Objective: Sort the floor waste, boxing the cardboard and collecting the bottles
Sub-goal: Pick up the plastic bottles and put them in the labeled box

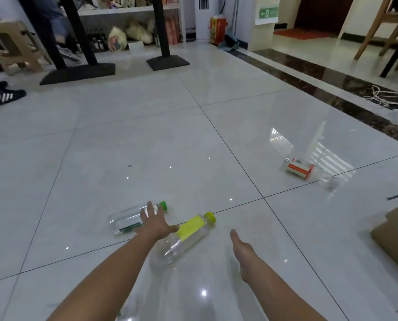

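Observation:
Three clear plastic bottles lie on the white tiled floor. The green-capped bottle point(126, 217) lies at the lower centre, and my left hand point(155, 222) hovers over its neck end with fingers spread, holding nothing. Just right of it lies the bottle with a yellow label and yellow cap point(186, 236), its cap pointing up-right. My right hand point(243, 247) is stretched out flat to the right of that bottle, apart from it. A third bottle with a red-and-white label point(303, 169) lies farther off to the right. A cardboard box point(392, 239) shows at the right edge.
Black table bases point(77, 72) and a wooden stool point(12, 42) stand at the back left, beside a person's shoes point(5, 97). A dark marble strip point(332, 89) crosses the floor at the right, with a coil of white cord point(383, 97) on it.

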A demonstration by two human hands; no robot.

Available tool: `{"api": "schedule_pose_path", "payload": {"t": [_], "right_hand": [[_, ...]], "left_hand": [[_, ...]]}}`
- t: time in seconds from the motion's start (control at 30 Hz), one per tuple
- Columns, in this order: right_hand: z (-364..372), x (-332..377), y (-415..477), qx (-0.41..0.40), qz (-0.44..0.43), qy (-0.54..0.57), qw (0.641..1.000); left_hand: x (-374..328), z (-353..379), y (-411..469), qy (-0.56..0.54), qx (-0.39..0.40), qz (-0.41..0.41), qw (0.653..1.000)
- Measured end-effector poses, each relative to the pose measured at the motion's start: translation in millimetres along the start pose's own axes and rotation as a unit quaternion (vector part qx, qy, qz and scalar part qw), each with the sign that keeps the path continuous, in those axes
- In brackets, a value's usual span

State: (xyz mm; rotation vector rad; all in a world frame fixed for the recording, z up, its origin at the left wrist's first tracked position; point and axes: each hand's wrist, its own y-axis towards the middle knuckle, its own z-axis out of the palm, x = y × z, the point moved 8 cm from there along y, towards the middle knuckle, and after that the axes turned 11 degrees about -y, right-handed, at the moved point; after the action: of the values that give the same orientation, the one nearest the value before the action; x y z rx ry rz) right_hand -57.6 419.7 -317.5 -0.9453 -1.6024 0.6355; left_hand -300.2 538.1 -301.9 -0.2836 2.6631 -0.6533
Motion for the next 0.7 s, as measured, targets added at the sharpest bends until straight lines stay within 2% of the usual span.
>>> {"api": "schedule_pose_path", "payload": {"t": [0.13, 0.33, 0.47, 0.63, 0.7], "right_hand": [[43.8, 10.9, 12.3, 0.007, 0.01, 0.019, 1.0], [102.6, 21.9, 17.0, 0.049, 0.022, 0.06, 0.997], [120.5, 20.5, 21.1, 0.055, 0.024, 0.058, 0.996], [122.5, 16.7, 23.5, 0.052, 0.024, 0.087, 0.995], [129.6, 13.6, 21.8, 0.075, 0.027, 0.094, 0.992]], "left_hand": [[28.1, -22.9, 22.2, -0.057, -0.018, -0.018, 0.998], [80.2, -27.1, 63.3, -0.015, -0.014, -0.07, 0.997], [74.5, -21.5, 66.8, 0.029, -0.056, -0.026, 0.998], [46.1, 4.7, 53.2, -0.049, 0.021, -0.029, 0.998], [31.7, 27.6, 47.7, -0.082, 0.064, -0.027, 0.994]]}}
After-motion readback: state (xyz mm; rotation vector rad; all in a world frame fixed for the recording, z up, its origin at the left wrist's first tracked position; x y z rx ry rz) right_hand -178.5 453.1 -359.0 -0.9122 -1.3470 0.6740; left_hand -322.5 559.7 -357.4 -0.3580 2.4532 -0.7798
